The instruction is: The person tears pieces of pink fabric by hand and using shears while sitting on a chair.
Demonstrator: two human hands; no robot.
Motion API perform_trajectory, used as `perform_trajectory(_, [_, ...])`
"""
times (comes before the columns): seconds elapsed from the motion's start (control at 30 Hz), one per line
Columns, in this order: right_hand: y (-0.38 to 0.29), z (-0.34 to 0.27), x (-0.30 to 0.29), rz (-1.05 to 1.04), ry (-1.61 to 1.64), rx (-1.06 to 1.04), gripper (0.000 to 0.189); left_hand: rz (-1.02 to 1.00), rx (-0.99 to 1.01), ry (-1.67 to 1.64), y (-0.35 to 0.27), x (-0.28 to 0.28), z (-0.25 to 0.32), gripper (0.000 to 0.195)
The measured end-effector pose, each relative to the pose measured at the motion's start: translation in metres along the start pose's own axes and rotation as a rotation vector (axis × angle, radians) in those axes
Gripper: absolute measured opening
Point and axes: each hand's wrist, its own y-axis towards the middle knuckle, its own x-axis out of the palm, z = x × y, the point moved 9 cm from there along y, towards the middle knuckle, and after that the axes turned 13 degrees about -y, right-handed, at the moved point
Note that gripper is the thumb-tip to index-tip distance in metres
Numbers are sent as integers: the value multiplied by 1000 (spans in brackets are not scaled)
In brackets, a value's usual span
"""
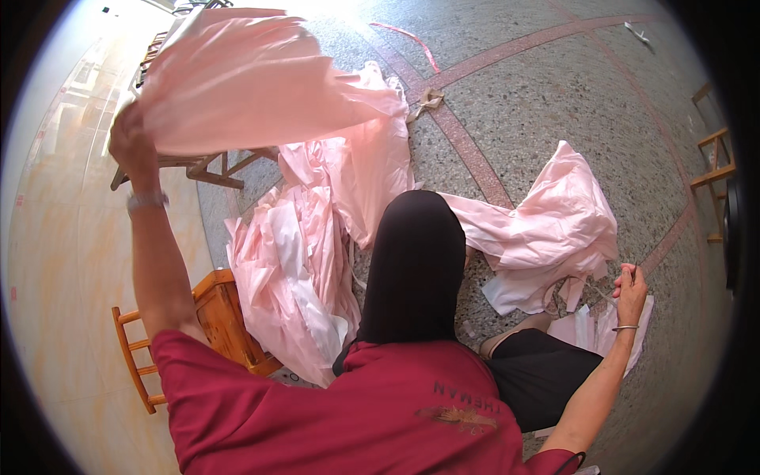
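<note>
My left hand (132, 139) is raised at the far left, gripping the edge of a pink fabric sheet (237, 89). The sheet spreads in the air, blurred at its edge, and trails down to the right. Its lower part meets a pile of pink and white cloth (297, 249) left of my knee. At the right, my right hand (630, 294) has its fingers drawn together above the floor. A thin cord (601, 291) runs close to those fingers; whether they hold it is unclear. Just beyond lies a crumpled pink cloth piece (558, 219).
A wooden chair (219, 309) stands at my left, partly under the pile. Wooden stool legs (219, 172) show beneath the raised sheet. Folded pale strips (579, 332) lie below my right hand. A beige scrap (430, 98) and a red ribbon (415, 41) rest on the speckled floor (534, 107).
</note>
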Motion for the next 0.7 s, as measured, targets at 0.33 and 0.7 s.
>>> perform_trajectory(0.33, [4,6,20,-115,-35,-4,18,-125,-298,825,-254,-232,-82,27])
perform_trajectory(0.7, [9,17,37,-177,-44,19,16,-652,-1166,945,-533,-277,-38,30])
